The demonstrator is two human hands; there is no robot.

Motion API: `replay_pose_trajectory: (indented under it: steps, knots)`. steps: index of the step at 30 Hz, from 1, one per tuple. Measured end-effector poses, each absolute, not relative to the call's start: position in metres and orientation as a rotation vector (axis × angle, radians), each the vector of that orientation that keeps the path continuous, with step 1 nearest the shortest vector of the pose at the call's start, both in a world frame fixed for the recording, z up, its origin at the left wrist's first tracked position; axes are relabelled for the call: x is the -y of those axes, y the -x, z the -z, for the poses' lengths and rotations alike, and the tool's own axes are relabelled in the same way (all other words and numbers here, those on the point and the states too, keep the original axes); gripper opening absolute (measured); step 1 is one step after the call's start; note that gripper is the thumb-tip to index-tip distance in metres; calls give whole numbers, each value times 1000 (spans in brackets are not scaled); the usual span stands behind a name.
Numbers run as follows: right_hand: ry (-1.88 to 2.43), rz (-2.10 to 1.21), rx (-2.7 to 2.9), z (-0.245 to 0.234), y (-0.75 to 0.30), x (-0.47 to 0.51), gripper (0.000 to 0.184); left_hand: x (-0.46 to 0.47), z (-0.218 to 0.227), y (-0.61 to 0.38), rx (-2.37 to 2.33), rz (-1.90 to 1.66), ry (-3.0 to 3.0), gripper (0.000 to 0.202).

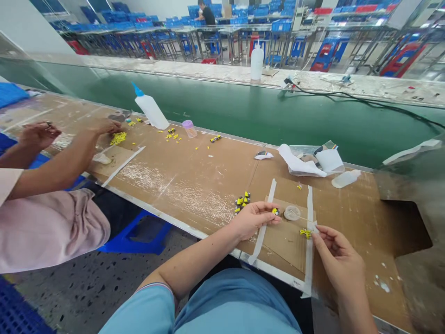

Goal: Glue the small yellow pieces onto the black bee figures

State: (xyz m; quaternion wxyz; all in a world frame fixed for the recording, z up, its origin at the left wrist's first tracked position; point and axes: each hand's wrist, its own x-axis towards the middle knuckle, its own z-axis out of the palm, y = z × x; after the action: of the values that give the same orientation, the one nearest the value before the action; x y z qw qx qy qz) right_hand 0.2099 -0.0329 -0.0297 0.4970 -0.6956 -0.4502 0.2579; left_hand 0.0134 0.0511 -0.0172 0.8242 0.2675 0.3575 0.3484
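My left hand (259, 217) pinches a small yellow, white and dark piece (276, 211) in its fingertips, above a taped-down cardboard pad (283, 248). Thumb and forefinger of my right hand (339, 253) are closed on a thin stick (306, 220), which points toward a small round clear dish (292, 213) on the pad. Just left of the right fingertips lies a cluster of little yellow pieces (305, 233). Beyond my left wrist sits a group of yellow-and-dark pieces (242, 202) on the cardboard-covered table.
A co-worker's hands (104, 126) are over a yellow pile (118, 138) at left. Along the far side stand a blue-tipped bottle (152, 110), a purple-lidded jar (189, 129), a plastic tray (309, 160) with white paper and a small bottle (346, 178). Behind runs a green belt (222, 111).
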Motion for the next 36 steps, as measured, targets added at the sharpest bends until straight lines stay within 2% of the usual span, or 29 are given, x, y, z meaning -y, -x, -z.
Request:
replay_pose_trajectory:
  steps: [4, 13, 20, 25, 32, 36]
  knots:
    - [1656, -612, 1130, 25, -205, 20, 49, -47, 24, -14, -754, -765, -599, 45]
    - [1635, -242, 1489, 12, -201, 6, 33, -44, 27, -19, -793, -701, -674, 45]
    - [1622, -23, 1609, 12, -200, 5, 31, -48, 34, -18, -790, -755, -663, 45]
    - [1595, -71, 1624, 13, -200, 5, 27, -48, 31, -19, -795, -739, -627, 48]
    - [1660, -239, 1336, 8, -200, 15, 29, -49, 33, -21, -807, -728, -606, 50]
    - [1610, -267, 1407, 4, -195, 16, 26, -48, 35, -19, -791, -729, -630, 48]
